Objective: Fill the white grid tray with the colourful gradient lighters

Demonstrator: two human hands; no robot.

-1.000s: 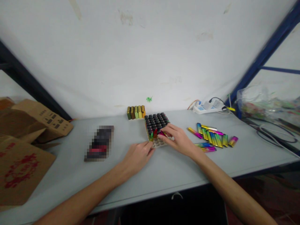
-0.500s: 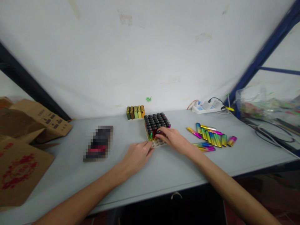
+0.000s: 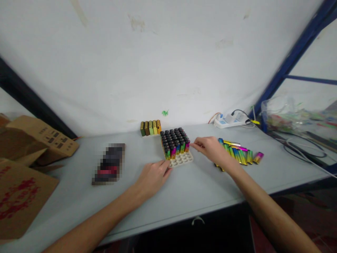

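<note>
A white tray (image 3: pixel 181 160) with rows of round sockets lies mid-table. Lighters with black tops and shiny multicoloured bodies (image 3: pixel 175 138) stand upright in its back rows; sockets show bare at the front. My left hand (image 3: pixel 155 175) is closed on the tray's near left corner, thumb and fingers at its edge. To the right of the tray, my right hand (image 3: pixel 207 147) hovers apart from it, fingers bent and drawn together, with no lighter visible in them. Beyond that hand, several loose metallic lighters (image 3: pixel 240 154) lie in a pile, partly hidden by the wrist.
Against the wall stands a block of yellow and green lighters (image 3: pixel 150 127). A power strip (image 3: pixel 229 120) with cables sits at the back right. On the left are a pixelated dark object (image 3: pixel 109 163) and open cardboard boxes (image 3: pixel 26 196). Blue frame posts (image 3: pixel 289 59) rise at right.
My right hand has come away from the tray and shifted right, leaving the lighters there upright. My left hand stays at the tray corner. The view has shifted slightly.
</note>
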